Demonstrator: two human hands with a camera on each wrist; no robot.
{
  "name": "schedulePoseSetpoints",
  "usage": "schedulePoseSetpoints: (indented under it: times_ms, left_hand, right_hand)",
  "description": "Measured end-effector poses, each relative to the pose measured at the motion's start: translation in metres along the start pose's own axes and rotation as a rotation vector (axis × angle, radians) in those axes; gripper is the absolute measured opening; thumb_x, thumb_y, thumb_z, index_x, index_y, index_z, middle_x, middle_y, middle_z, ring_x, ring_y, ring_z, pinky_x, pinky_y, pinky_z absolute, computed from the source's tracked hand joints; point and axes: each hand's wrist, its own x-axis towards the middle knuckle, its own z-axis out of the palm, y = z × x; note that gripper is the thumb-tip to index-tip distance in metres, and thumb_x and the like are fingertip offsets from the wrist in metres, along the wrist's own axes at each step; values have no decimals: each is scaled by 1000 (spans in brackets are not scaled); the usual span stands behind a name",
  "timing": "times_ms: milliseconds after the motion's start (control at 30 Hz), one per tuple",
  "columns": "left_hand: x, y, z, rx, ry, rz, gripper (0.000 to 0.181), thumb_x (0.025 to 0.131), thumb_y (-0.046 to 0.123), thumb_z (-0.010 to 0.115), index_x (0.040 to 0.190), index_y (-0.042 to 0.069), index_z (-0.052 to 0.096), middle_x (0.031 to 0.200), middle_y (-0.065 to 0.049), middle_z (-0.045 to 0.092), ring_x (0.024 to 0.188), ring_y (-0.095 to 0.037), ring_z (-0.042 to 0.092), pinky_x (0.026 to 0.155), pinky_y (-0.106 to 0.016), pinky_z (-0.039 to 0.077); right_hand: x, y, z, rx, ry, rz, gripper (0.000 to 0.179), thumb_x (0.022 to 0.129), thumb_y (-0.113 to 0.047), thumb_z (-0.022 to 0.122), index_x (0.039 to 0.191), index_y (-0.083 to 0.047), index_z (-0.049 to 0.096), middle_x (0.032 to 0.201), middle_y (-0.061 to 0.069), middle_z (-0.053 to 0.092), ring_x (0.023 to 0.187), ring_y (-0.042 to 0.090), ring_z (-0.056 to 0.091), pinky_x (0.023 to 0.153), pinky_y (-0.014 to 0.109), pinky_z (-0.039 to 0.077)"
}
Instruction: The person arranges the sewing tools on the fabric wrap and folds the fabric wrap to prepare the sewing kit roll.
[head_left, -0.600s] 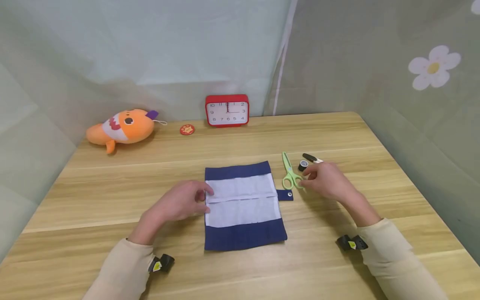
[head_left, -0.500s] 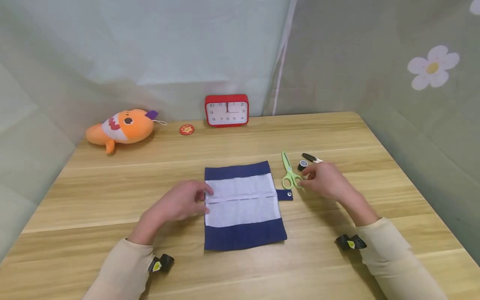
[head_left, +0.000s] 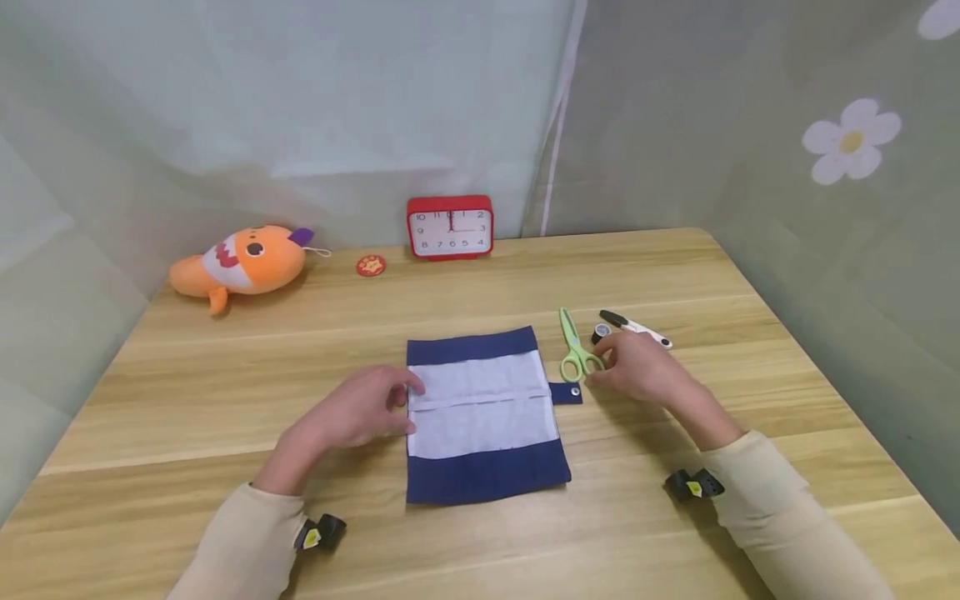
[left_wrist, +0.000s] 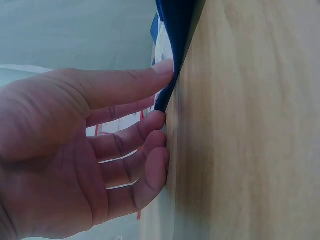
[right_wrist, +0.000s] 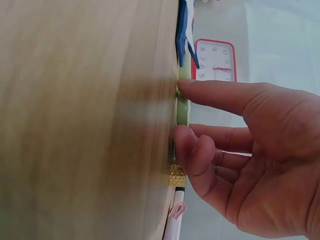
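Observation:
A navy cloth pouch with a white lining (head_left: pixel 480 400) lies unfolded in the head view, its snap tab (head_left: pixel 566 392) pointing right. My left hand (head_left: pixel 363 406) is at its left edge, thumb and index finger spread apart; the left wrist view shows the thumb (left_wrist: pixel 150 75) on the cloth edge. Right of the pouch lie green scissors (head_left: pixel 572 333). My right hand (head_left: pixel 637 367) is over their handles, thumb and index finger parted around the nearer loop. In the right wrist view the thumb (right_wrist: pixel 215 92) reaches the green handle (right_wrist: pixel 182 112).
A small black spool (head_left: pixel 602 332) and a black-and-white pen-like tool (head_left: pixel 636 323) lie beyond my right hand. A gold dimpled thimble (right_wrist: pixel 177 175) shows beside its fingers. Along the back are an orange plush shark (head_left: pixel 247 260), a red disc (head_left: pixel 371 265) and a red clock (head_left: pixel 450 227).
My right hand has shifted slightly left and toward me, its thumb and index finger wider apart, uncovering more of the pen-like tool. The left hand stays at the pouch's edge.

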Motion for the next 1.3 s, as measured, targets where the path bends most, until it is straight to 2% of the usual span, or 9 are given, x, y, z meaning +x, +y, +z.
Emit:
schedulePoseSetpoints:
  times_ms: [267, 433, 667, 800, 1100, 1300]
  left_hand:
    - [-1, -1, 2, -15, 5, -1, 43, 84, 15, 88, 123, 8, 72, 93, -3, 64, 86, -19, 56, 78, -34, 46]
    - [-2, -2, 3, -19, 12, 2, 42, 84, 14, 88, 122, 8, 72, 92, -2, 64, 86, -19, 56, 78, -34, 46]
    - [-3, -1, 2, -19, 11, 8, 42, 84, 14, 88, 123, 8, 72, 92, -2, 64, 85, -19, 55, 76, -33, 45]
    - [-3, -1, 3, -15, 18, 18, 42, 84, 14, 88, 122, 8, 72, 91, -2, 64, 85, -18, 55, 77, -33, 46]
    - [-4, -1, 3, -21, 14, 13, 41, 84, 14, 88, 121, 8, 72, 92, -2, 63, 85, -19, 55, 77, -34, 45]
    - [-4, -2, 3, -24, 13, 4, 41, 84, 14, 88, 121, 9, 72, 93, -2, 63, 86, -19, 55, 78, -34, 46]
  right_hand:
    - [-1, 0, 2, -59, 60, -54, 37, 83, -23, 85, 112, -1, 77, 87, 7, 77, 78, 20, 67, 73, 38, 53]
    - [-3, 1, 1, -4, 68, -33, 36, 84, -24, 84, 112, -3, 75, 90, 9, 76, 81, 20, 68, 70, 34, 52]
    - [-4, 1, 1, 335, -9, 91, 41, 92, -12, 77, 127, 0, 60, 88, 12, 76, 68, 17, 72, 63, 32, 61]
    - [-5, 2, 2, 468, -18, 119, 45, 94, -8, 75, 133, 2, 55, 89, 14, 76, 70, 18, 74, 67, 33, 63]
    - [-8, 3, 1, 634, 2, 136, 53, 97, -9, 72, 144, 4, 52, 111, 25, 76, 83, 24, 79, 75, 37, 64]
    - [-9, 7, 1, 757, 18, 133, 56, 99, -2, 69, 150, 7, 47, 116, 28, 75, 90, 22, 79, 78, 35, 64]
